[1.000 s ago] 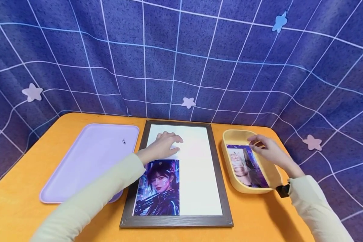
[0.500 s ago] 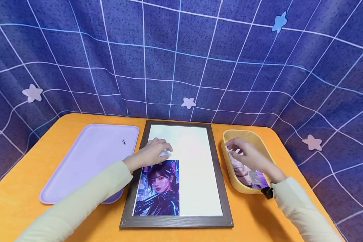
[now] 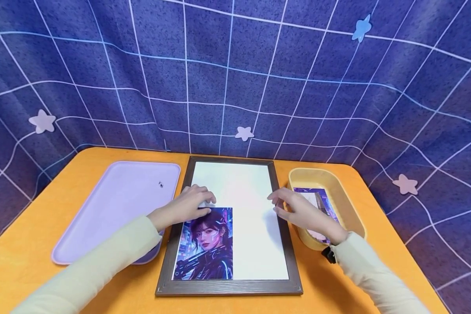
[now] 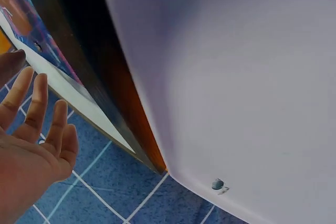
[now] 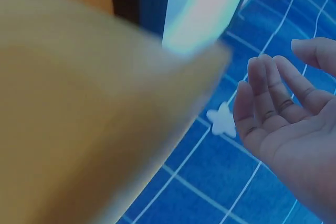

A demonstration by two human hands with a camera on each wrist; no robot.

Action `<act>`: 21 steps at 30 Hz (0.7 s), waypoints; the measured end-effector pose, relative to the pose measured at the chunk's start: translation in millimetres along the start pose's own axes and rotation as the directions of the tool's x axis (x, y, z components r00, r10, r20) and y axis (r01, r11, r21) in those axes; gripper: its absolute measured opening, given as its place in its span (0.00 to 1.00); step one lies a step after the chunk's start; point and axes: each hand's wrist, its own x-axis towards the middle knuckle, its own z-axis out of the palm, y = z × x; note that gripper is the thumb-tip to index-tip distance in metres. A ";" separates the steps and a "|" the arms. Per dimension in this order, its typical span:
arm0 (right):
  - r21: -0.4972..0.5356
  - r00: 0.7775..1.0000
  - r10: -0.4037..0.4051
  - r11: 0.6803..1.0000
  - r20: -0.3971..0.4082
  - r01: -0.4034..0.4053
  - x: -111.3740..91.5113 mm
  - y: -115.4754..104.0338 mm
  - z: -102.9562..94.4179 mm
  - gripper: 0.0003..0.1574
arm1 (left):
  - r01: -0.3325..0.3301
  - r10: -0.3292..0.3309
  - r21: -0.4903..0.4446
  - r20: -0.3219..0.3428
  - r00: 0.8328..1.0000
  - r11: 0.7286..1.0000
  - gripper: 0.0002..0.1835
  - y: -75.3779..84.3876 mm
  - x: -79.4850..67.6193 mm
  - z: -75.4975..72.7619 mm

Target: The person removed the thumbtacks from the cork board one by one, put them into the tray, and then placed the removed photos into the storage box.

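A dark wooden frame point(image 3: 229, 288) lies on the table around a white panel point(image 3: 255, 235). A printed picture point(image 3: 206, 253) of a cyberpunk figure covers the panel's lower left part. Over that picture's top edge my left hand point(image 3: 188, 205) hovers with fingers loosely bent; in the left wrist view its fingers point(image 4: 35, 103) spread with nothing between them. My right hand point(image 3: 304, 213) hangs above the frame's right side, thumb and fingers apart, its palm point(image 5: 299, 135) bare in the right wrist view. Behind it, a yellow basket point(image 3: 351, 218) holds printed pieces point(image 3: 327, 201), partly hidden by the hand.
To the left lies a lilac tray point(image 3: 125, 200) bearing a small dark mark or bit point(image 3: 161, 184). The orange tabletop point(image 3: 19, 244) ends at a blue gridded curtain point(image 3: 204, 78) with stuffed stars. A black device point(image 3: 329, 255) sits at the right wrist.
My right hand has moved left, out of the basket to the frame's right side. My left hand has drawn back left and nearer, from the panel's upper part to the picture's top edge.
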 end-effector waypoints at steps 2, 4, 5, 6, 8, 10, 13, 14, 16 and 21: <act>-0.030 1.000 -0.021 0.999 0.018 0.022 2.0 -4.1 4.5 0.15 | -0.012 0.012 0.011 -0.004 1.000 1.000 0.11 -1.0 -1.9 0.6; -0.052 0.999 -0.038 0.998 0.038 0.040 3.9 -7.4 8.8 0.16 | -0.019 0.019 0.021 -0.007 1.000 1.000 0.10 -1.5 -3.6 1.0; -0.054 0.998 -0.043 0.998 0.050 0.045 4.8 -8.7 11.0 0.16 | -0.024 0.025 0.027 -0.009 1.000 0.999 0.10 -1.6 -4.3 1.2; -0.049 0.997 -0.044 0.998 0.062 0.047 5.5 -10.1 13.1 0.16 | -0.026 0.026 0.028 -0.008 1.000 0.999 0.10 -1.4 -5.0 1.3; -0.045 0.995 -0.048 0.998 0.085 0.052 7.5 -13.1 17.3 0.17 | -0.025 0.025 0.028 -0.002 1.000 0.999 0.09 -1.3 -6.3 1.4; -0.032 0.993 -0.046 0.998 0.107 0.050 8.9 -16.6 21.2 0.17 | -0.022 0.022 0.023 0.005 1.000 0.999 0.09 -1.1 -7.2 1.8; -0.043 0.990 -0.057 0.997 0.130 0.063 11.3 -21.9 27.7 0.17 | -0.018 0.018 0.021 0.008 1.000 1.000 0.08 -0.6 -7.7 2.8; -0.053 0.989 -0.062 0.996 0.134 0.069 12.0 -23.5 29.9 0.17 | -0.020 0.019 0.021 0.007 1.000 1.000 0.08 -0.4 -7.8 3.1; -0.073 0.987 -0.081 0.993 0.138 0.092 13.8 -26.5 34.3 0.17 | -0.023 0.022 0.022 0.002 1.000 1.000 0.08 0.1 -8.0 3.4; -0.095 0.981 -0.112 0.987 0.158 0.128 17.9 -32.2 44.4 0.17 | -0.040 0.040 0.027 -0.013 0.999 0.999 0.08 0.5 -8.9 4.3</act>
